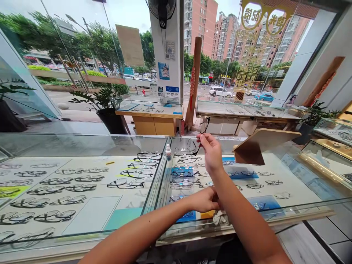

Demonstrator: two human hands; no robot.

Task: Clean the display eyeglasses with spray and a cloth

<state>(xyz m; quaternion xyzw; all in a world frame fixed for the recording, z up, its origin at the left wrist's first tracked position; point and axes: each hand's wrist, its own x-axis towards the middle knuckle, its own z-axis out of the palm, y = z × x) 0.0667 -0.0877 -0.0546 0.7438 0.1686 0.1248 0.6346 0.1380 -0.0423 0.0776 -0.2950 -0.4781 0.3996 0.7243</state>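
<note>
A pair of dark thin-rimmed eyeglasses [196, 150] is held up above the glass counter, pinched between the thumb and fingers of my right hand [211, 151]. One lens stands above the fingers and the other to their left. My left hand [205, 201] is low over the counter, under my right forearm. Its fingers curl down, and the forearm partly hides their tips, so what they hold cannot be made out. Just below them lies a crumpled pale cloth [220, 218], beside an orange-yellow item [207, 215]. A small white bottle [168, 152] stands upright on the counter, left of the eyeglasses.
Rows of eyeglasses [59, 190] lie inside the glass display counter [154, 198]. A wood-backed tilted stand [251, 148], perhaps a mirror, rests on the counter to the right. Beyond are a potted plant [110, 119], a low showcase [154, 123] and large windows.
</note>
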